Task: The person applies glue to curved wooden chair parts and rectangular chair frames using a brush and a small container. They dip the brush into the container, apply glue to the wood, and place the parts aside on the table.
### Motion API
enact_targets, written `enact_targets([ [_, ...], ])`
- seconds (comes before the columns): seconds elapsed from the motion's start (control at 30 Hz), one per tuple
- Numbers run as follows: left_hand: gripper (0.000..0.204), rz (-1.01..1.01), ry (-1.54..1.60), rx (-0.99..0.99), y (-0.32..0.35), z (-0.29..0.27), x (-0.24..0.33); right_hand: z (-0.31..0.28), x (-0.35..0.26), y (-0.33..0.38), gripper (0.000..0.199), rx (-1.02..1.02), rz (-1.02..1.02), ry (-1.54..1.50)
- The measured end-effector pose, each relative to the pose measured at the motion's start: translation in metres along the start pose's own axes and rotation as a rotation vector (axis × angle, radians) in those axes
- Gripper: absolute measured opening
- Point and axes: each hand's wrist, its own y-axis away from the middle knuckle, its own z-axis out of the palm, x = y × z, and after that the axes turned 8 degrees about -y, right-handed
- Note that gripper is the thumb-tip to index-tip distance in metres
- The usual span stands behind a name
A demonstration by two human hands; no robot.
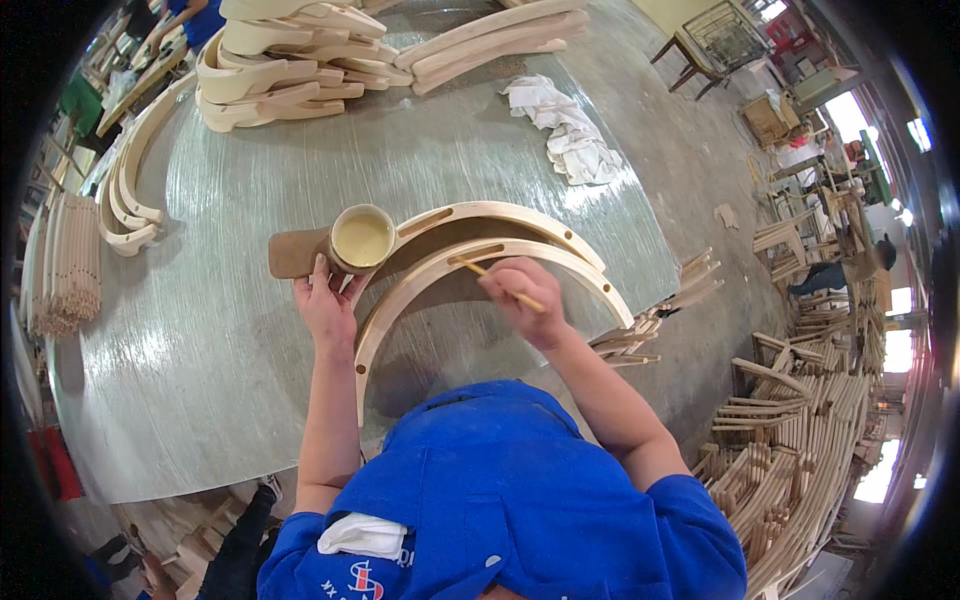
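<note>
My table (230,350): broad, pale grey-green top, shiny and streaky, glare on the left side. Right in front of me, two curved wooden pieces: near arc (550,252) and far arc (500,209), one nested behind the other, both pale, with dark holes and slots; can't tell if they touch. Far side, a tall stack of curved parts (270,80), with long bowed pieces (490,45) piled just right of it. Crumpled white cloth (570,130) near the right edge. Few more curved pieces (128,238) far left. Bundle of sticks (65,265) at my left edge, unclear whether on the tabletop.
</note>
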Motion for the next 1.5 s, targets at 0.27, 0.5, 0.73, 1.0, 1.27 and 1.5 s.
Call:
enact_targets([
  [0.27,0.026,0.026,-0.033,0.011,-0.001,-0.004,0.001,-0.031,0.008,-0.001,0.01,0.033,0.075,0.25],
  [0.5,0.024,0.04,0.005,-0.042,-0.004,0.009,0.003,0.004,-0.003,-0.007,0.012,0.027,0.133,0.082],
  [0.73,0.024,0.037,0.01,-0.027,-0.005,0.007,0.005,0.004,-0.016,-0.019,0.01,-0.007,0.248,0.158],
  [1.0,0.023,0.024,0.0,0.005,-0.01,0.007,0.002,-0.032,-0.008,-0.019,0.01,0.005,0.441,0.362],
  [1.27,0.022,0.012,-0.005,-0.052,-0.026,0.014,-0.001,0.007,-0.019,-0.019,0.009,-0.045,0.302,0.046],
  [1.5,0.021,0.013,0.003,-0.04,-0.025,0.022,0.001,0.011,-0.021,-0.014,0.009,0.022,0.399,-0.004],
])
